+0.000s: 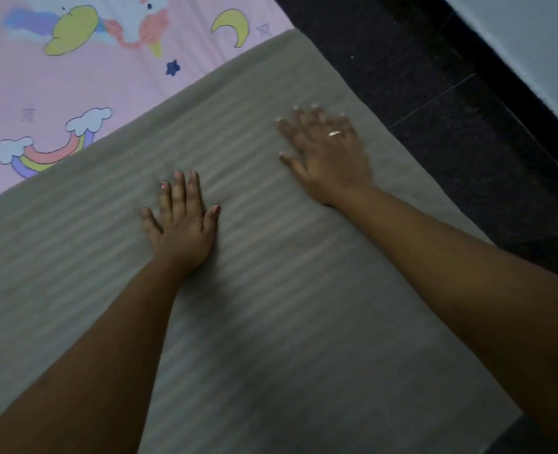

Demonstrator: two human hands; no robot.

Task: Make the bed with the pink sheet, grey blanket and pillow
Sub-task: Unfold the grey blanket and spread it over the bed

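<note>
I record the pink sheet (pixel 114 90) at upper left, lying flat and printed with a rainbow (pixel 53 157) between clouds, a yellow moon (pixel 233 26) and a dark blue star (pixel 172 67). The grey blanket (pixel 271 306) lies over it. The blanket's straight upper edge crosses the sheet diagonally, and its faintly striped surface fills the middle and lower view.

The person's left hand (pixel 181 224) rests palm down on the blanket near its centre, the three middle fingers straight and together, thumb and little finger spread. The right hand (pixel 326 155) lies flat further up, close to the blanket's right edge, fingers straight and apart. It is slightly blurred, and I see a ring (pixel 335 133) on one finger.

Both forearms cross the lower blanket and hide parts of it. To the right is dark floor (pixel 441 80), then a pale wall (pixel 533 40).
</note>
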